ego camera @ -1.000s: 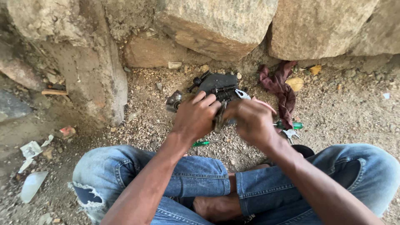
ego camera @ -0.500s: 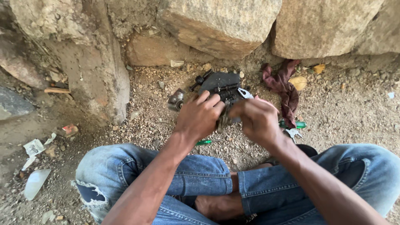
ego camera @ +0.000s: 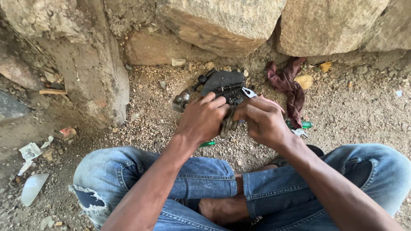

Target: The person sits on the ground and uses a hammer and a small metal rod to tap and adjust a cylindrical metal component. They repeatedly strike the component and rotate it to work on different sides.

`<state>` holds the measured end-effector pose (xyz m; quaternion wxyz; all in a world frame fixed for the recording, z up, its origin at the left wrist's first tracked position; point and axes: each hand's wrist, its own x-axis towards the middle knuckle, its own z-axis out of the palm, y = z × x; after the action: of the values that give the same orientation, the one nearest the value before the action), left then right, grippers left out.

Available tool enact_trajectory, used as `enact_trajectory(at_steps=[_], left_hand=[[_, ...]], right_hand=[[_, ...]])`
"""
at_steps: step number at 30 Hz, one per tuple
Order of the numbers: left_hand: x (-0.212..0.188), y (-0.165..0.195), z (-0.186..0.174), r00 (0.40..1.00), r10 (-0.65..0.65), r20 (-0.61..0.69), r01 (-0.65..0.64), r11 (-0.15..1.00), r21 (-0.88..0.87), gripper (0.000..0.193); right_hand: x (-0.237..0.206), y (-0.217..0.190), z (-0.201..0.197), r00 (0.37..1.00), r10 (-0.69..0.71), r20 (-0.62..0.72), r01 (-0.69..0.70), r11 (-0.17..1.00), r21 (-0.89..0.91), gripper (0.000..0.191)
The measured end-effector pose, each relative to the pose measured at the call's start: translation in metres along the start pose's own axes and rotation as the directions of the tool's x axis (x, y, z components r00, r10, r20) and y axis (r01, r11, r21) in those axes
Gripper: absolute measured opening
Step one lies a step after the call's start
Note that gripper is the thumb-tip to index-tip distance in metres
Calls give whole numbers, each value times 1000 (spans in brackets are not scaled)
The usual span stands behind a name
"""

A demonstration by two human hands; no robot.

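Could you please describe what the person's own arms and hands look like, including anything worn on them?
Both forearms are bare, with no sleeves in view. The left hand and right hand wear no gloves, and no watch, bracelet or ring shows on the wrists or fingers. The arms are lean. Further down, faded blue jeans cover the legs, ripped at the left knee.

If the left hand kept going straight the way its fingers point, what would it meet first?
The left hand points up and to the right, its fingertips already at the dark metal part with springs. That part comes first; the stone wall lies beyond. Depth is hard to judge from this one view.
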<state>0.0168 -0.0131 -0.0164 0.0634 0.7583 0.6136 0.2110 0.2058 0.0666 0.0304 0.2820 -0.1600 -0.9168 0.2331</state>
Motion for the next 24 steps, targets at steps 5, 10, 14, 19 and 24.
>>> enact_trajectory(at_steps=[5,10,14,19,24], left_hand=[[2,-2,3,999,4,36,-6,999,43,9],[3,-2,3,996,-34,78,37,999,-29,7],[3,-2,1,999,-16,29,17,999,-51,9],[2,-2,-1,999,-32,21,32,999,-17,9],[2,-4,-2,999,-34,-11,33,998,-48,11]], right_hand=[[1,-2,5,998,60,4,-60,998,35,30],[2,-5,5,997,-71,-13,71,997,33,30],[0,-4,8,997,-66,-46,67,998,14,28],[-4,6,14,998,37,-46,-35,999,39,28],[-7,10,15,996,-24,-80,25,1000,10,27]])
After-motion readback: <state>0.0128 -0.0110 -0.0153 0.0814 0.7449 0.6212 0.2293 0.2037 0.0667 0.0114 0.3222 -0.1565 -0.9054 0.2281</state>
